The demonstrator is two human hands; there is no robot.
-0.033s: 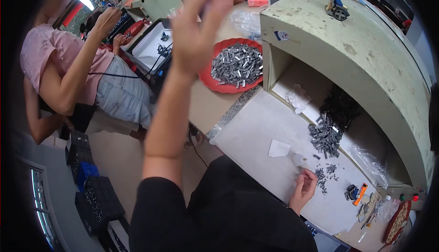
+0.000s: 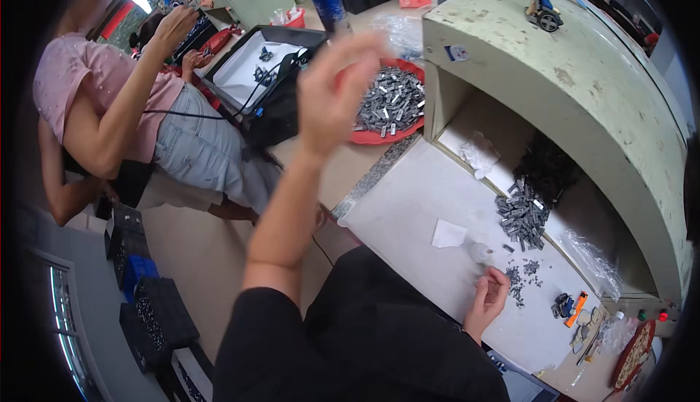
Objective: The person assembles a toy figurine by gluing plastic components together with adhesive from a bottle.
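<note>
My left hand is raised in front of the red scalloped tray, smeared by motion. Its thumb and fingers look apart, with nothing visible in them. A dark blue can stands just beyond this hand. Small grey metal parts are heaped in the tray. Low over the white worktop, my right hand has its fingers curled toward the thumb; what they pinch, if anything, is too small to make out. Close to its fingertips is a small clear bottle, beside a white paper square.
Grey pieces and tiny parts lie before the curved pale-green hood. An orange-handled tool is at the right. A person in pink works on the left, near a black tray. Black bins stand lower left.
My left hand has come down and slightly right, uncovering the blue can and now covering part of the red tray. The right hand looks about the same; the whole view has shifted slightly.
</note>
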